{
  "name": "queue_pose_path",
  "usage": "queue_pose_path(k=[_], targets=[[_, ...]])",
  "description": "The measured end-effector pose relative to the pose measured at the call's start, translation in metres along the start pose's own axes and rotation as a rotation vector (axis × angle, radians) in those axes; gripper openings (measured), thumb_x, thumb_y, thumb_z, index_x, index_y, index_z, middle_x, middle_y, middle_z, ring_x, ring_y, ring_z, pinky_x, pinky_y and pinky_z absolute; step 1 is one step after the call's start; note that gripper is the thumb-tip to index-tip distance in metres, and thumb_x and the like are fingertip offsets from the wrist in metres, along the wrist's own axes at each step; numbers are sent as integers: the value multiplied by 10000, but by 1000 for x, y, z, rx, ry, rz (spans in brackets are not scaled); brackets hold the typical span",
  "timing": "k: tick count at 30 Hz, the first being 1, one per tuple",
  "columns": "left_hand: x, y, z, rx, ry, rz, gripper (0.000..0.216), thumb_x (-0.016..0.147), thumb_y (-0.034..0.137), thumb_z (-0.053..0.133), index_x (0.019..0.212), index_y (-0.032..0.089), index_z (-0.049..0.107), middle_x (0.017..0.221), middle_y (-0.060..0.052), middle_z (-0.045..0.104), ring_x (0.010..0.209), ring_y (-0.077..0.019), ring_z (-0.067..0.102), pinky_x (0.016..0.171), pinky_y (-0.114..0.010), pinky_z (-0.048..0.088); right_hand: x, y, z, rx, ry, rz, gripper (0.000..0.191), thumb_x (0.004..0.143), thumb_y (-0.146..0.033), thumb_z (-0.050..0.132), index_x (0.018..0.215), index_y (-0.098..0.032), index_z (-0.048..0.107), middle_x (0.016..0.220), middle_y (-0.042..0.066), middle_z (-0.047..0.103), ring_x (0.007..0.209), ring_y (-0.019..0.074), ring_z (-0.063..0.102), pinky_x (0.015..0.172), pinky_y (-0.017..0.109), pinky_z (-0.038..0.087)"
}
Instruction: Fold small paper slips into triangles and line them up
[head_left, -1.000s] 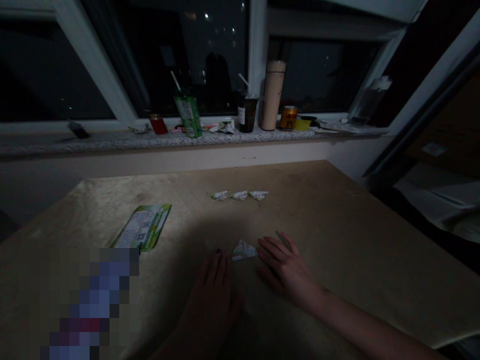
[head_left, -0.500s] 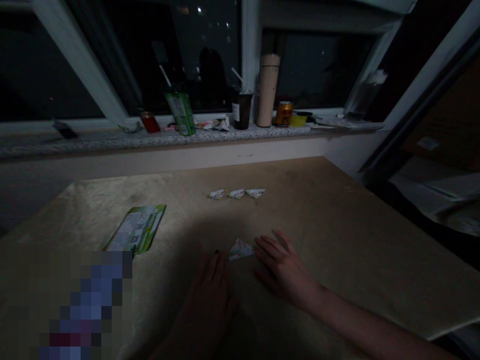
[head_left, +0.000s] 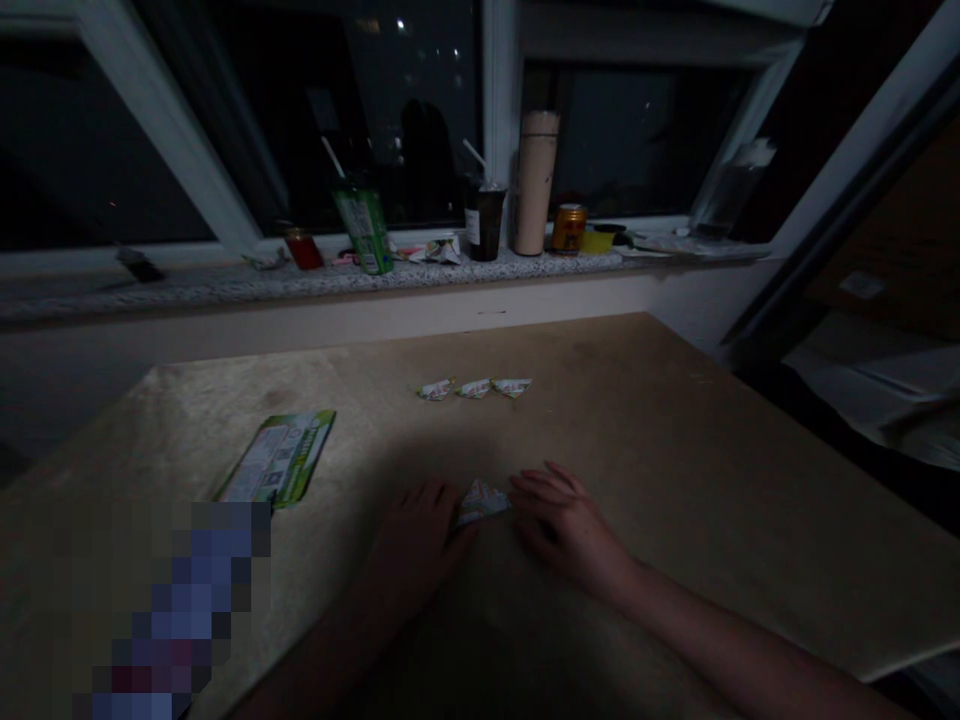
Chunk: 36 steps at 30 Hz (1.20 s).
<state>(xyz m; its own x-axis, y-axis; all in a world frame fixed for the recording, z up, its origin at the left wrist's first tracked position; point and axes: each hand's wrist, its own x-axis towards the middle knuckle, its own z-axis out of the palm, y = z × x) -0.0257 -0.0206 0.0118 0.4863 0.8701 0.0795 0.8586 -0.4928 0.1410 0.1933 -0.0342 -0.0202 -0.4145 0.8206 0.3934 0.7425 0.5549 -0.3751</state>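
Note:
A small folded paper triangle (head_left: 481, 501) lies on the tan table (head_left: 675, 450) between my two hands. My left hand (head_left: 417, 540) rests flat with its fingertips touching the triangle's left edge. My right hand (head_left: 564, 522) lies flat just to the right, fingers stretched toward the triangle's right corner. Three small folded paper pieces (head_left: 474, 388) sit in a row farther back on the table. The room is dim.
A green printed leaflet (head_left: 279, 468) lies at the left of the table. The stone windowsill (head_left: 225, 285) behind holds a green carton (head_left: 363, 230), a dark cup with a straw (head_left: 484, 222), a tall beige tumbler (head_left: 535, 183), cans and scraps. A blurred patch covers the lower left.
My left hand has slid forward and right until its fingertips meet the paper triangle. My right hand has stayed nearly in place. The view shifted slightly.

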Motion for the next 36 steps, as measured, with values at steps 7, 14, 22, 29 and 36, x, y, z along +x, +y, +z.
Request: queue_pose_path(k=[7,14,22,29,36], targets=[[13,1,4,-250,1,-19,353,863,306,530,1174,141,504,1092,-97,611,973,-231,587,847,-349,456,5,4,2,62,-2,55,230,809,-210,621,1033,-237,665,1128,49,666,1111,208,559,1015,488,340],[15,4,1,-190,-22,9,335,928,330,414,1196,169,534,1124,-97,605,992,-231,578,872,-368,436,15,11,0,-41,13,-120,136,884,-189,545,924,-234,667,983,14,704,982,160,607,1034,442,313],[24,-6,-6,-296,-86,91,313,898,317,475,1185,211,541,1113,-61,630,978,-222,593,860,-337,445,24,22,-7,-133,-27,-288,196,933,-178,454,925,-201,648,946,34,694,908,160,608,985,388,345],[29,-8,-6,-353,-114,145,295,917,311,448,1178,235,563,1084,-41,649,931,-217,608,829,-336,453,40,19,-18,-113,-62,-199,183,912,-195,476,924,-178,658,857,47,691,814,182,619,781,319,443],[28,-7,-8,-556,-73,0,304,874,346,514,1138,201,560,936,-37,680,801,-215,632,723,-326,476,50,8,-5,378,67,233,285,822,-213,582,1101,-167,615,854,46,696,741,170,640,671,276,492]])
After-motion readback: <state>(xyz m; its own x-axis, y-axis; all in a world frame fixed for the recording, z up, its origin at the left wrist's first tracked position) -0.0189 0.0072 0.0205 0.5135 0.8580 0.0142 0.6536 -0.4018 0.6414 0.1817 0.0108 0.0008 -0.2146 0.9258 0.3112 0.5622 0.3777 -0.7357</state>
